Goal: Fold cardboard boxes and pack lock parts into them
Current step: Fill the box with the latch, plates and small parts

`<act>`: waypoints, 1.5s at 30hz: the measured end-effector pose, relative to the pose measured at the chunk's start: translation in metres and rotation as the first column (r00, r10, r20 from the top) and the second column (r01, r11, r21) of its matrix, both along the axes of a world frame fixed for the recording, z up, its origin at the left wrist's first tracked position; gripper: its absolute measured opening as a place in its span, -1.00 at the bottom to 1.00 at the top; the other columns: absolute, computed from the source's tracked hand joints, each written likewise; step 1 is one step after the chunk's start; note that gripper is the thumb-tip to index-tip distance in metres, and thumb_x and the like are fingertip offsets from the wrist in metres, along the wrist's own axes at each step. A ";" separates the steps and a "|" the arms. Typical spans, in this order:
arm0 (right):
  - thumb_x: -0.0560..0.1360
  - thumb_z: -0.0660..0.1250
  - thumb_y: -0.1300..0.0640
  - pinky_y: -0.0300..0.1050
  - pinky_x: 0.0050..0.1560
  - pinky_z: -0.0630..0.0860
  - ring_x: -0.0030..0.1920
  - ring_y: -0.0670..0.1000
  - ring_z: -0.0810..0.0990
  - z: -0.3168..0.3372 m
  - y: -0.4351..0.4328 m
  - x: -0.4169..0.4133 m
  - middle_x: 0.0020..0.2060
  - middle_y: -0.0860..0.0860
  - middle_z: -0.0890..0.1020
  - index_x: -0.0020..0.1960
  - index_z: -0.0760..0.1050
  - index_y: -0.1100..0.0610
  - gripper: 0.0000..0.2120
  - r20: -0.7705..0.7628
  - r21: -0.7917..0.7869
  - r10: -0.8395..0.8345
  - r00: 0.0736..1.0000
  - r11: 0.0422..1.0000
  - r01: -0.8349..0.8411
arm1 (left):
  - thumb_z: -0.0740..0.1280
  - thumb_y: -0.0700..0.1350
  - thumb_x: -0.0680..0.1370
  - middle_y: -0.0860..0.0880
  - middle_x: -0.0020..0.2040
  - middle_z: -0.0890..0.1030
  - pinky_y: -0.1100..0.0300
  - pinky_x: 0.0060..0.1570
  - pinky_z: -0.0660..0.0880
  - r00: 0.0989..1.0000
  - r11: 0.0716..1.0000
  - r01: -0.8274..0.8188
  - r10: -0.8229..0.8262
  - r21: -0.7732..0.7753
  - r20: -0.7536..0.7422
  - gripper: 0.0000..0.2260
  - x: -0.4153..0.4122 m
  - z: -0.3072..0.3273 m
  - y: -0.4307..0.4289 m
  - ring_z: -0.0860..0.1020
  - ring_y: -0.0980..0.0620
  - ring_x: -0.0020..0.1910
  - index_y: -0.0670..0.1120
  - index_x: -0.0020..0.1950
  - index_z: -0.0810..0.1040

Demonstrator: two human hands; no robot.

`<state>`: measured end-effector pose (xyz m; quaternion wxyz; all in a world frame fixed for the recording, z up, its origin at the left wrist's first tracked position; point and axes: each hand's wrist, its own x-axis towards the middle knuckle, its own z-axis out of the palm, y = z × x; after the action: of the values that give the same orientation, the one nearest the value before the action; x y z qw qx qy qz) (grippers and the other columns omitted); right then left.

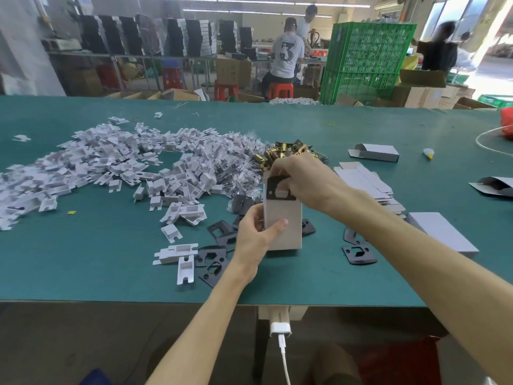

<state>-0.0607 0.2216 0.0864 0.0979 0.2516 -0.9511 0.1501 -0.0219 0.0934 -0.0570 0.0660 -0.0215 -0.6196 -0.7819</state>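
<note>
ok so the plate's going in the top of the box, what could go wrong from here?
1. The black plate is only partly inside the box; it could snag on the opening and crease the card.
2. Only the left hand steadies the upright box, so the right hand pushing down might tip or buckle it.

White carton (283,226) upright on green table (83,259) — left hand (256,232) grips it, right hand (302,179) holds black plate (279,190) at its open top.
</note>
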 end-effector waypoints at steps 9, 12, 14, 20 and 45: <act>0.51 0.37 0.38 0.12 -0.01 0.61 -0.06 0.21 0.65 -0.003 -0.004 -0.007 -0.06 0.11 0.69 0.08 0.64 0.11 -0.76 -0.067 0.046 -0.020 0.998 0.999 0.023 | 0.58 -0.16 0.50 0.01 0.11 0.73 0.17 0.01 0.64 1.000 1.000 0.001 -0.001 -0.001 0.011 -0.60 -0.001 -0.001 0.000 0.69 0.04 0.07 -0.04 0.28 0.56; 0.54 0.31 0.37 0.18 0.05 0.62 0.02 0.22 0.66 -0.011 -0.003 -0.005 0.01 0.12 0.69 0.10 0.62 0.08 -0.74 0.022 0.073 -0.021 1.000 0.997 0.020 | 0.58 -0.15 0.49 -0.02 0.13 0.72 0.18 0.01 0.64 1.000 1.000 -0.002 0.002 -0.005 0.017 -0.59 0.000 0.000 0.000 0.68 0.04 0.07 -0.05 0.29 0.56; 0.51 0.21 0.44 0.17 0.08 0.62 0.05 0.19 0.67 -0.013 -0.003 -0.004 0.04 0.11 0.69 0.10 0.62 0.09 -0.63 0.069 0.086 -0.025 0.997 0.996 0.019 | 0.58 -0.15 0.50 -0.04 0.14 0.71 0.21 -0.02 0.62 1.000 1.000 -0.002 0.002 -0.005 0.013 -0.60 0.000 0.001 0.000 0.68 0.06 0.06 -0.05 0.28 0.56; 0.50 0.12 0.43 0.20 0.12 0.58 0.10 0.25 0.60 -0.017 -0.005 -0.002 0.14 0.15 0.61 0.18 0.54 0.07 -0.58 0.130 0.177 -0.023 0.991 0.984 -0.001 | 0.58 -0.15 0.50 -0.03 0.14 0.71 0.22 -0.04 0.62 1.000 1.000 0.008 -0.008 -0.011 0.011 -0.61 0.000 0.000 -0.001 0.69 0.05 0.08 -0.04 0.27 0.55; 0.64 0.17 0.32 0.08 0.00 0.63 0.00 0.14 0.62 -0.008 -0.082 -0.004 0.06 0.12 0.61 0.17 0.51 0.22 -0.81 -0.080 0.022 0.077 0.994 0.997 -0.075 | 0.55 -0.18 0.52 0.16 -0.02 0.71 0.37 -0.10 0.54 0.999 0.994 -0.024 0.026 -0.105 0.021 -0.70 -0.002 -0.001 0.000 0.64 0.25 -0.04 -0.04 0.20 0.58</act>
<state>-0.0649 0.1396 0.0784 0.1282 0.2945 -0.9374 0.1344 -0.0241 0.0938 -0.0584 0.0679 -0.0086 -0.6608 -0.7474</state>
